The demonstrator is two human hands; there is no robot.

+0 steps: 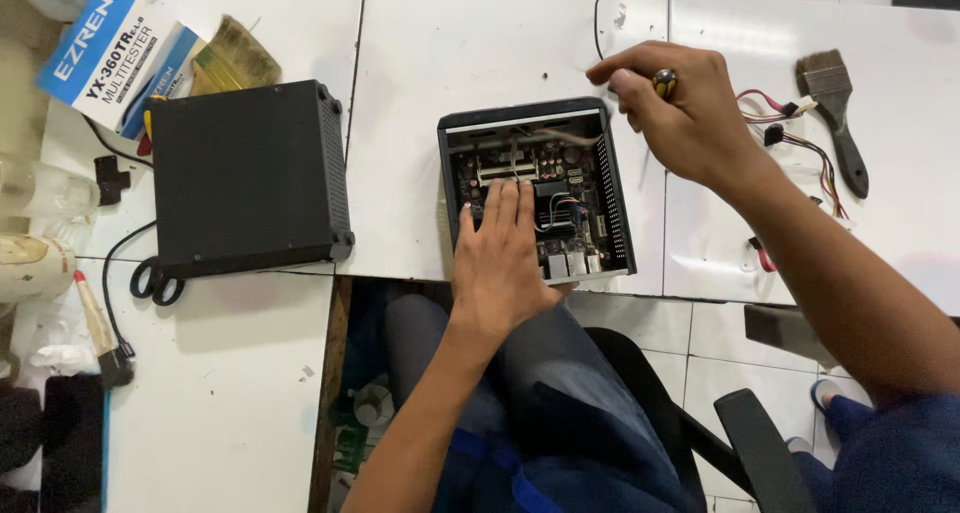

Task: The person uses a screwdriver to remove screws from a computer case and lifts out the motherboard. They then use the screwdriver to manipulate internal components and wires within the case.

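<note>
A: What am I looking at under the left hand (497, 258)?

B: I'm seeing it lying flat, palm down, fingers stretched out and pressing on the circuit board inside the small open computer case (535, 188). It is released, grasping nothing. The case is sitting on the white table (420, 63), right at the near edge, just above the person's lap.

A: And the right hand (680, 108)?

B: I'm watching it hovering over the far right corner of the case, clenched around a screwdriver handle (664, 81) whose yellow and black end is poking out between the fingers. I cannot tell where the tip is touching; the hand is hiding it.

A: What is lying around the grip?

B: To the right of the right hand, a bundle of coloured cables (800, 138) and a black-handled paintbrush (835, 113) are resting. Well to the left of the left hand, a black metal cover (245, 178) is lying flat, with scissors (155, 281) just beside its near corner.
</note>
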